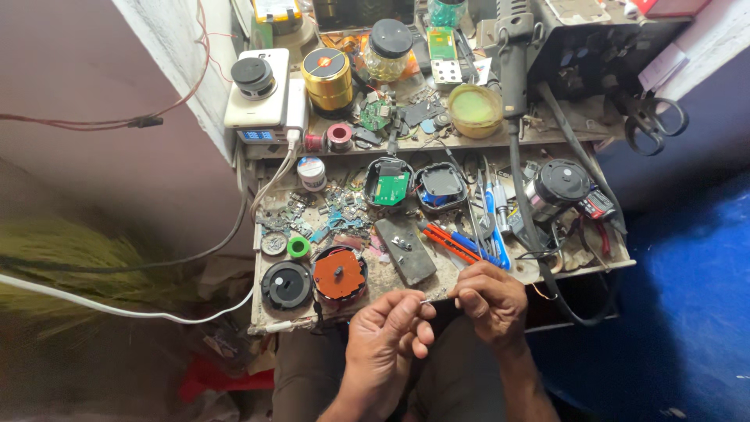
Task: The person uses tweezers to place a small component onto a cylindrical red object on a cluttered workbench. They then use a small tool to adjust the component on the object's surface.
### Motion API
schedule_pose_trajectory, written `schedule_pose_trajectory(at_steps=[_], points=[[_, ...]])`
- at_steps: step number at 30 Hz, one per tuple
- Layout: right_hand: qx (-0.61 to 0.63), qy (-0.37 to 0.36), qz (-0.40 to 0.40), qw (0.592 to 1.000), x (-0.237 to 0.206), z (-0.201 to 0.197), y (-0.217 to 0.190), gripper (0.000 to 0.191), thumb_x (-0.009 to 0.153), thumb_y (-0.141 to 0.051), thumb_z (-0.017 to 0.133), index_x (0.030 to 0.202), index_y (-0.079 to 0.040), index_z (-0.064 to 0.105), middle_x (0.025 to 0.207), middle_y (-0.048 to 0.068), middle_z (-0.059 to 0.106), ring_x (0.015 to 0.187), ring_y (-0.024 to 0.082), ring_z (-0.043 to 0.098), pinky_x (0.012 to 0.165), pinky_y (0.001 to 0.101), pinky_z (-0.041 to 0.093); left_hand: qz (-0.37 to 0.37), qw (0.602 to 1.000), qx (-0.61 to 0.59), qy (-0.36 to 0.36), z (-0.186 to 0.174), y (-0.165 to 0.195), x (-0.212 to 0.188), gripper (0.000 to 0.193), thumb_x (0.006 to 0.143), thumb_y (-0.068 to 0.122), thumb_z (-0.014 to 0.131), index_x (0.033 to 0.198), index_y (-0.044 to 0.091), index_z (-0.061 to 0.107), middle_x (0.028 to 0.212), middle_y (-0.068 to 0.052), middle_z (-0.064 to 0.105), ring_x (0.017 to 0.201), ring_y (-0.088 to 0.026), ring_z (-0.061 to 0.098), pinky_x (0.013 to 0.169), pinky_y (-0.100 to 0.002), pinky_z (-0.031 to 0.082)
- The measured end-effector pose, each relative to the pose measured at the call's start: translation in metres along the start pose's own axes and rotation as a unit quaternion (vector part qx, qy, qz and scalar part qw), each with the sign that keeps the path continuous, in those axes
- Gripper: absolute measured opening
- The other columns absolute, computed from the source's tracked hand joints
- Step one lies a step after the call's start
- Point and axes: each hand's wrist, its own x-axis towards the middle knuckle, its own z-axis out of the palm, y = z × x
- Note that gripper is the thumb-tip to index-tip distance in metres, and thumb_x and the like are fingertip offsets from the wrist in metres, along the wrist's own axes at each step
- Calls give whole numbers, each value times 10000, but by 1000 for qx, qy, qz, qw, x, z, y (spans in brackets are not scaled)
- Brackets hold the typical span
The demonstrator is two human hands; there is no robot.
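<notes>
Evidently left hand point(388, 328) and right hand point(491, 301) pinched a tiny metal part point(434, 296) between closed fingers, just below the surface point(391, 277) edge | part looked light, stiff, easily dropped | best held at its ends

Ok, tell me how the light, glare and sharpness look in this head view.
Head view: soft, even light on the cluttered bench, no hard shadows; the brass tin lid shows a bright sheen; the blue floor at right is dim. The left hand and right hand are fairly sharp, but the tiny metal piece between them is too small to make out. Edges bow slightly.
</notes>
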Motion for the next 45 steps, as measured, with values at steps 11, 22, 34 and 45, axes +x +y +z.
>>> schedule_pose_trajectory(at_steps=[11,22,34,45], points=[[13,4,14,1000,-1,-2,1,358,987,-338,676,817,-26,724,781,41,661,676,106,593,614,246,465,-3,999,-44,12,4,0,3,210,967,144,671,1063,-42,691,901,-110,721,671,-99,643,551,-192,504],[-50,-34,20,998,9,-3,-13,171,795,-154,854,845,-51,727,807,44,687,710,141,650,646,269,521,-9,998,-54,-24,1,-4,6,227,974,127,659,1119,-47,673,939,-122,720,696,-116,653,552,-193,497],[-44,-81,6,996,15,-1,-19,167,828,-109,827,953,-50,734,928,59,736,862,165,723,728,275,561,143,971,167,-97,-15,-12,22,242,1013,94,633,1200,-58,658,875,-118,729,702,-131,692,636,-242,564],[-84,-26,16,996,13,1,-24,148,847,-65,796,990,-52,762,927,60,728,878,157,709,777,272,563,403,767,489,-105,6,17,12,243,946,-101,641,1173,-17,662,1070,-111,683,778,-129,744,662,-250,632]])
